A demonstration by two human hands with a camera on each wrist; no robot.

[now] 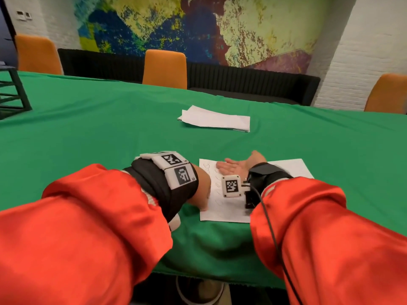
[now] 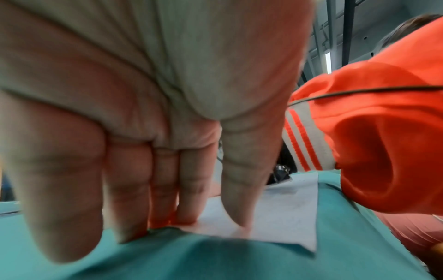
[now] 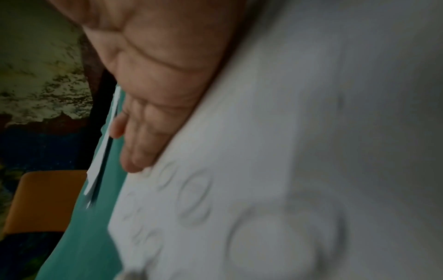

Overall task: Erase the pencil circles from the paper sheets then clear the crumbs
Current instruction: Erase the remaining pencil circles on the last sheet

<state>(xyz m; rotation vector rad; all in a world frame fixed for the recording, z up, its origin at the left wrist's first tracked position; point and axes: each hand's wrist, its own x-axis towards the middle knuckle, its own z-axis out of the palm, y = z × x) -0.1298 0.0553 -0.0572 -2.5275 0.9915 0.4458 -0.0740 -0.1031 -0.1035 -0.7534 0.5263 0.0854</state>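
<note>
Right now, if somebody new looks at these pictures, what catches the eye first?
First, the two orange sleeves filling the foreground over the green tablecloth. Between them lies a paper sheet with faint pencil circles; the right hand rests on it, palm turned sideways, and the left hand presses its left edge. Behind, a colourful mural.

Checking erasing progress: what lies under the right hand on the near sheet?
The right hand rests edge-down, fingers straight, on the near paper sheet. Faint pencil circles show just beyond its fingertips. Whatever is directly beneath the hand, circles or crumbs, is covered.
</note>
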